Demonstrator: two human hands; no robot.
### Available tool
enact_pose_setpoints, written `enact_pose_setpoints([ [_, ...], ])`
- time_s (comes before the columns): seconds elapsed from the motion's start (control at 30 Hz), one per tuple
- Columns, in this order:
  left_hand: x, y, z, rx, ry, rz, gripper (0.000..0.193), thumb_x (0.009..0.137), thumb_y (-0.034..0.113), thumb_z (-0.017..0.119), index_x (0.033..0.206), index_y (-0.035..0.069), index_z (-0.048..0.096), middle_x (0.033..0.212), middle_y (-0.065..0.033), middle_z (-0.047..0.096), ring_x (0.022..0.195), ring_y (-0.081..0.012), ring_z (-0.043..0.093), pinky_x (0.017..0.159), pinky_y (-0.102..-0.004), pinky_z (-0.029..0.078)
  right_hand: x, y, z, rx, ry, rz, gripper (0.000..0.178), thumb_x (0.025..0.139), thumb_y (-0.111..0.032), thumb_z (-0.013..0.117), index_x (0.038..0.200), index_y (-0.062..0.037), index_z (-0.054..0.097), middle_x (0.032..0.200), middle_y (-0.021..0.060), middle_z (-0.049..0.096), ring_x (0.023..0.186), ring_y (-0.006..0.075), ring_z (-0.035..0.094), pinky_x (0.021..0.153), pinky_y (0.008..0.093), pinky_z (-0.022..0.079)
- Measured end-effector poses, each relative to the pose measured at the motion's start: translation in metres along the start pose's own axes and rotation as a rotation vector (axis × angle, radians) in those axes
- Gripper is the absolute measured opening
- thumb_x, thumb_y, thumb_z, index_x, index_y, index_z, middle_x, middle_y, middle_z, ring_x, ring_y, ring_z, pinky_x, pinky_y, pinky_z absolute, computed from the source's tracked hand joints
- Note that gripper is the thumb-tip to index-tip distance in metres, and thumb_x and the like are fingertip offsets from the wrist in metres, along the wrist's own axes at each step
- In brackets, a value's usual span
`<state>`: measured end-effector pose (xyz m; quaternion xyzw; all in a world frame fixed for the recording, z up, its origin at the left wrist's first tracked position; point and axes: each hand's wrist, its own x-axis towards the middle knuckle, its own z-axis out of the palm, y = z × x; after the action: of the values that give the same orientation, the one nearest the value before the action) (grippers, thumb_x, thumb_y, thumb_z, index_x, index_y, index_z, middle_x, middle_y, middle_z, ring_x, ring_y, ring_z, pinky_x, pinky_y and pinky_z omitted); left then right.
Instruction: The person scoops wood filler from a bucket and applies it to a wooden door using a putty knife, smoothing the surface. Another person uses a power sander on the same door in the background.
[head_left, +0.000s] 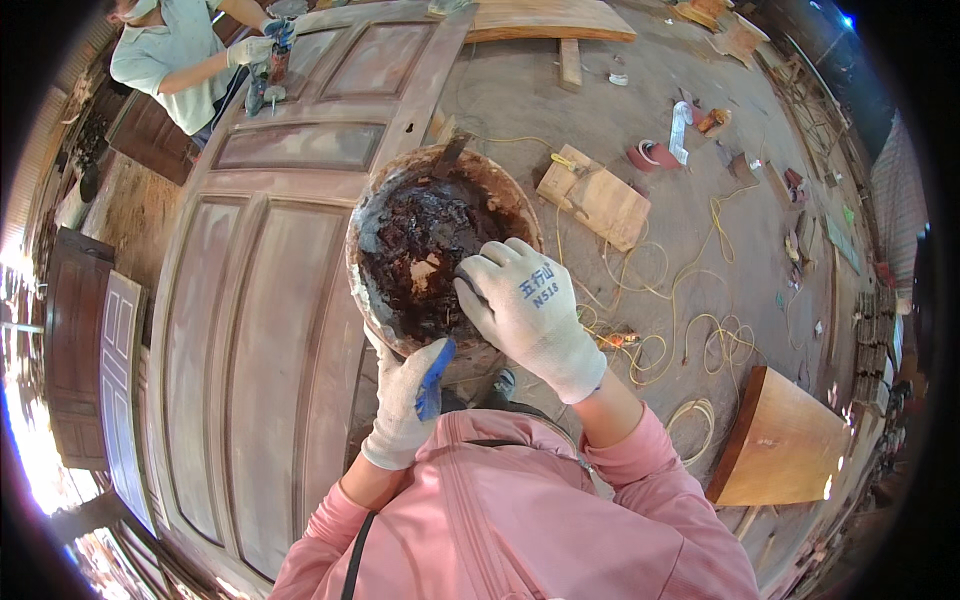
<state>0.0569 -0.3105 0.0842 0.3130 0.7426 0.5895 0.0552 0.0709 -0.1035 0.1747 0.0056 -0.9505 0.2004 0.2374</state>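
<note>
A round, crusted bucket (358, 270) is in front of me at the door's right edge. Dark brown, sticky paste (420, 225) coats its inside, with a paler lump (425, 272) in the middle. My left hand (405, 400), in a white glove with a blue palm, grips the near side of the bucket, its thumb at the rim. Over the right part of the opening is my gloved right hand (525, 310), fingers curled inward above the paste. Whatever those fingers hold is hidden. A dark flat strip (452, 155) leans on the far rim.
The panelled wooden door (275, 370) lies along my left. Beyond it, a gloved co-worker (185, 70) handles a power tool (280, 65). Yellow cords (650, 290) loop over the floor at right, near a wooden board (595, 200), a thick slab (785, 440) and a reddish sanding roll (652, 155).
</note>
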Motion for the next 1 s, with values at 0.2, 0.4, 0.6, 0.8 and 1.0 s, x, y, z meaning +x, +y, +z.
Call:
enact_pose_setpoints([
  [0.2,0.007,0.043,0.014,-0.679,0.224,-0.536,0.054,0.092,0.002,0.067,0.141,0.013,0.047,0.115,-0.0033,0.066,0.098,-0.0121,0.066,0.083,-0.0288,0.054,0.0,0.005,-0.004,-0.108,-0.002,0.033,0.012,0.085,-0.018,0.068,0.081,-0.0106,0.06,0.079,0.0066,0.061,0.08,0.027,0.064,0.065,0.0388,0.055],
  [0.4,0.006,0.028,0.003,-0.176,0.007,-0.039,0.071,0.088,-0.008,0.069,0.149,0.012,0.039,0.144,-0.0085,0.044,0.126,-0.0209,0.052,0.106,-0.0353,0.043,-0.001,0.001,0.002,-0.047,0.051,0.136,0.013,0.088,-0.017,0.066,0.08,-0.0095,0.058,0.077,0.0082,0.06,0.076,0.0285,0.064,0.06,0.0406,0.053],
  [0.6,0.029,0.072,0.01,-0.907,0.199,-0.68,0.097,0.084,-0.007,0.07,0.158,0.019,0.012,0.147,-0.0084,0.042,0.133,-0.0224,0.049,0.11,-0.0383,0.045,-0.001,0.0,0.005,-0.054,0.102,0.176,0.014,0.088,-0.016,0.066,0.079,-0.0091,0.057,0.074,0.0086,0.059,0.071,0.0296,0.064,0.058,0.0408,0.052],
  [0.8,0.029,0.07,0.013,-0.756,0.173,-0.599,0.097,0.083,-0.005,0.072,0.157,0.019,0.013,0.142,-0.0073,0.046,0.126,-0.0195,0.052,0.101,-0.0341,0.05,-0.002,0.002,-0.001,0.039,0.139,0.215,0.008,0.084,-0.01,0.067,0.082,-0.0043,0.061,0.076,0.014,0.062,0.073,0.0363,0.064,0.062,0.0445,0.05],
  [1.0,0.023,0.063,0.013,-0.547,0.178,-0.462,0.074,0.08,-0.01,0.068,0.142,0.014,0.035,0.136,-0.0113,0.052,0.122,-0.0257,0.055,0.1,-0.0377,0.049,-0.014,-0.001,-0.007,0.179,0.049,0.2,0.008,0.083,-0.009,0.068,0.084,-0.0018,0.064,0.078,0.0173,0.065,0.075,0.0396,0.064,0.067,0.0456,0.05],
])
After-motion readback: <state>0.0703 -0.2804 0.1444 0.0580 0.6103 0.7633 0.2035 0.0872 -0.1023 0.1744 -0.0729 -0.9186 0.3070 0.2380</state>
